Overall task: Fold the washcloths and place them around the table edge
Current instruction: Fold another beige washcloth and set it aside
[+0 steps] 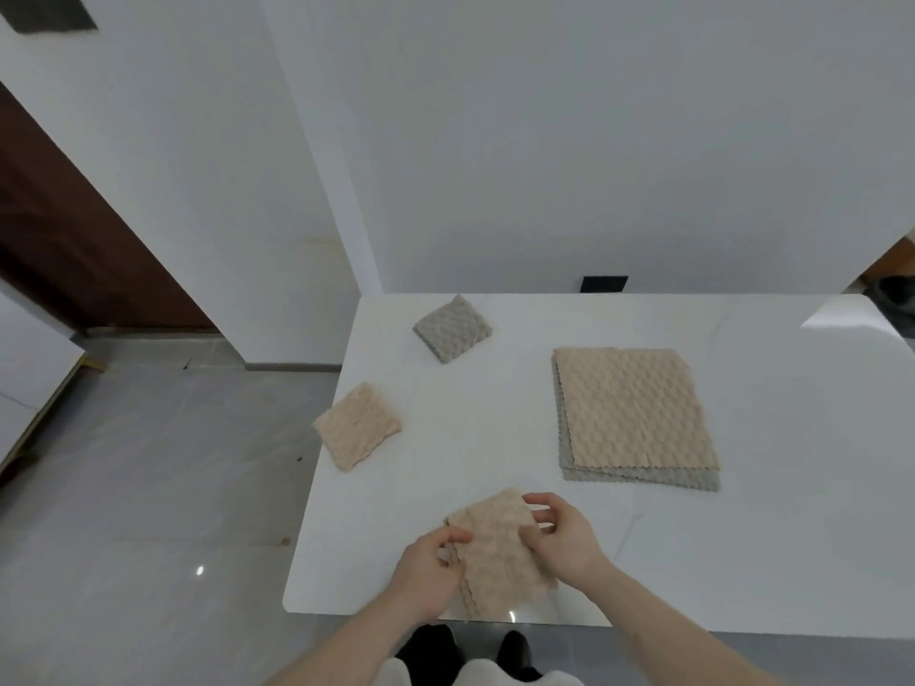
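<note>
Both hands, left hand [430,566] and right hand [562,534], pinch one beige washcloth [500,552] between them at the worktop's [767,561] near edge. Two folded washcloths, beige [357,426] and grey [452,328], lie near the left edge; one unfolded stack [636,413] sits right.

no readable text, labels, numbers, signs anywhere

White table [742,561], washcloths [638,413] on top

Single head view, wide-angle, looking forward and steeply down from above the near edge of the table [742,561]; both forearms are entering close from below, the wall [594,141] facing beyond.
</note>
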### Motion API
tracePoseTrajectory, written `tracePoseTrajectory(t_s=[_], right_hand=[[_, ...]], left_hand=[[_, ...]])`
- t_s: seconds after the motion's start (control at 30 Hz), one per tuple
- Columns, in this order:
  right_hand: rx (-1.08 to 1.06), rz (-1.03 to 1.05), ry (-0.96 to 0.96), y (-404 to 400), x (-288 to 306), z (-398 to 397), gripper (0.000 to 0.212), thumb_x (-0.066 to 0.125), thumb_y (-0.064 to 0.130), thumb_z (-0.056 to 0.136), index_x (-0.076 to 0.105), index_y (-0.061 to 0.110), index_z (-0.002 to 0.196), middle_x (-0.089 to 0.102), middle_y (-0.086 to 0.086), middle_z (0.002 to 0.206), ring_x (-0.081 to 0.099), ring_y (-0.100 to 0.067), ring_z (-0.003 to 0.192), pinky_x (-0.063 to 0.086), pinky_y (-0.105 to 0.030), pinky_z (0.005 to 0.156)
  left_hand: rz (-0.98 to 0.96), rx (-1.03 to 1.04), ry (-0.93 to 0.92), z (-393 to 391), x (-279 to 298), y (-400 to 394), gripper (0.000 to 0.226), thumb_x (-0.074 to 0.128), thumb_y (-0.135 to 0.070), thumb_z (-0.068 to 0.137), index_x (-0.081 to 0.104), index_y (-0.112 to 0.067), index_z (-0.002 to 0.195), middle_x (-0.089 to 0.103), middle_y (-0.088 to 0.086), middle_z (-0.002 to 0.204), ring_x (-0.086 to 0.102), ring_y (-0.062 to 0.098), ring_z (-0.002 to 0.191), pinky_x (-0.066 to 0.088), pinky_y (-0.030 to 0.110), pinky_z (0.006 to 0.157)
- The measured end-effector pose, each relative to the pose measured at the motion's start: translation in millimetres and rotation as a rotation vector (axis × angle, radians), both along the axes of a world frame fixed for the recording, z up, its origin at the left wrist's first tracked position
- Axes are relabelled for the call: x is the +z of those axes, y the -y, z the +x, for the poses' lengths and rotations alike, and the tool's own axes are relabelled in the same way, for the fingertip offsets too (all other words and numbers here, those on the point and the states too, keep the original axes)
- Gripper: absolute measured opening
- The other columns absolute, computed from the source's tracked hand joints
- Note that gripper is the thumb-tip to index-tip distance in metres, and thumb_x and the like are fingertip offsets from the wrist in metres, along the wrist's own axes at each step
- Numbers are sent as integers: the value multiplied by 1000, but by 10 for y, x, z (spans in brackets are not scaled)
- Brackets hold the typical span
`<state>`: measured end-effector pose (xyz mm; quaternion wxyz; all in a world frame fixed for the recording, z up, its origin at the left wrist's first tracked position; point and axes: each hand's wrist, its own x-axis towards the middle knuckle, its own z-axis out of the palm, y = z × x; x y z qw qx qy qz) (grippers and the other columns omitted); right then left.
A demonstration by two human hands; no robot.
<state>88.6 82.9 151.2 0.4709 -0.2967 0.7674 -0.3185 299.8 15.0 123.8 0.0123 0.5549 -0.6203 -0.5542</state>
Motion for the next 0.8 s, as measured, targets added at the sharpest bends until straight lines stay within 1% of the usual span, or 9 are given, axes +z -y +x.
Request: tracePoseTrajectory(t_s=[0.07, 0.13, 0.23, 0.3, 0.4, 0.5, 0.6, 0.7, 0.8], right_hand=[[19, 2, 2, 88, -55, 67, 33, 67, 15, 85, 63, 32, 113, 72, 10, 96, 70, -6, 78, 53, -15, 61], [32, 4, -7, 158, -94, 129, 32, 67, 16, 85, 63, 33, 112, 72, 10, 95, 70, -6, 79, 55, -17, 64], [50, 14, -33, 250, -135, 205, 31, 67, 18, 85, 63, 35, 111, 72, 10, 94, 70, -6, 79, 57, -19, 66], [42, 31, -41, 313, -173, 261, 31, 66, 18, 85, 62, 35, 111, 71, 9, 95, 70, -7, 80, 56, -19, 65], [17, 84, -47, 407, -269, 419, 31, 63, 15, 87, 61, 30, 114, 69, 8, 98, 69, -9, 82, 55, -20, 65], [0, 126, -67, 490, -384, 674, 31, 59, 14, 88, 60, 28, 115, 67, 8, 98, 68, -10, 84, 58, -26, 68], [-24, 146, -96, 593, -453, 909, 33, 56, 14, 90, 58, 27, 120, 66, 10, 102, 67, -8, 86, 59, -28, 70], [-66, 151, -148, 677, -505, 1105, 41, 55, 15, 91, 53, 25, 131, 65, 7, 114, 66, -10, 93, 58, -33, 81], [-108, 138, -192, 708, -481, 1336, 51, 56, 20, 93, 44, 21, 142, 60, 5, 127, 62, -18, 112, 50, -35, 96]], left_hand=[[-1, 32, 15, 66, -34, 49, 37, 61, -14, 85, 69, -46, 102, 64, -12, 119, 68, 13, 101, 54, 23, 91], [7, 34, 16, 137, -77, 93, 36, 60, -16, 86, 69, -46, 103, 62, -14, 121, 67, 13, 103, 55, 27, 93], [26, -11, 18, 212, -129, 210, 30, 62, -22, 87, 67, -43, 108, 61, -15, 121, 67, 11, 103, 54, 26, 94], [37, -83, 33, 256, -162, 324, 30, 62, -24, 89, 64, -41, 113, 60, -16, 122, 66, 10, 105, 51, 19, 91], [50, -223, 97, 358, -219, 511, 40, 58, -19, 92, 59, -38, 128, 56, -10, 131, 62, 14, 112, 45, 14, 91], [107, -334, 132, 530, -258, 681, 53, 54, -19, 93, 49, -31, 144, 48, -6, 140, 58, 17, 120, 43, 18, 101], [118, -441, 131, 705, -346, 837, 62, 55, -23, 90, 41, -28, 151, 41, -2, 147, 54, 16, 126, 42, 27, 111], [100, -533, 133, 852, -423, 956, 66, 55, -27, 91, 36, -26, 154, 36, 1, 148, 50, 18, 130, 39, 28, 113], [57, -602, 136, 950, -493, 1030, 68, 59, -28, 92, 33, -25, 156, 35, 2, 148, 49, 21, 132, 36, 27, 114]])
